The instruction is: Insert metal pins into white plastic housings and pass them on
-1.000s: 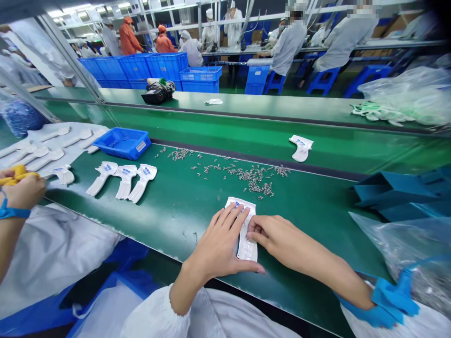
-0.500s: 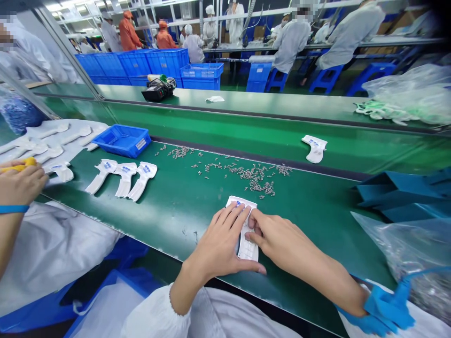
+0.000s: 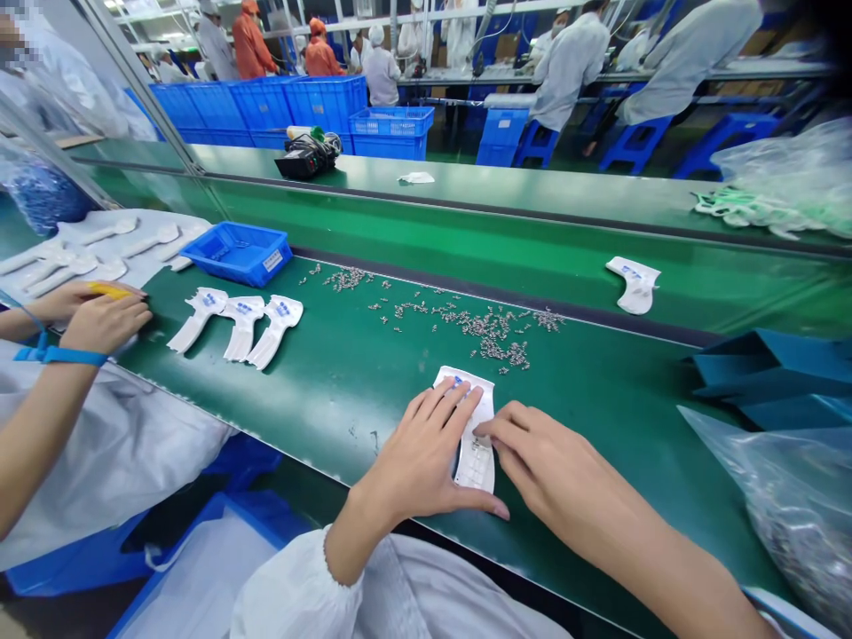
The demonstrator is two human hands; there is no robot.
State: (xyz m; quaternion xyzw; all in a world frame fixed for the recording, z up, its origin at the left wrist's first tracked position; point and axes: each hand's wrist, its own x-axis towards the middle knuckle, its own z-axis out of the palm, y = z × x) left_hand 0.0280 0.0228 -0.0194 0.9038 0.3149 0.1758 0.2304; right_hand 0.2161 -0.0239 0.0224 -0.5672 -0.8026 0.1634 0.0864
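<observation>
A white plastic handle-shaped shell with blue marks near its top lies on the green bench in front of me. My left hand rests across its upper left, fingers stretched out and flat, thumb extended past the lower end. From the right, my right hand reaches in with thumb and forefinger pinched together over the shell's middle; whatever is between those fingertips is too small to make out. Loose small metal screws are scattered just beyond the shell.
Three similar white shells lie left, near a blue tray. A co-worker's hands hold something yellow at far left. Another shell leans by the raised green ledge. Teal folded pieces and a clear bag lie right.
My right hand has shifted slightly right and down, its fingertips now over the shell's middle. My left hand stays on the shell. The co-worker's hands have moved right. The view has shifted a little.
</observation>
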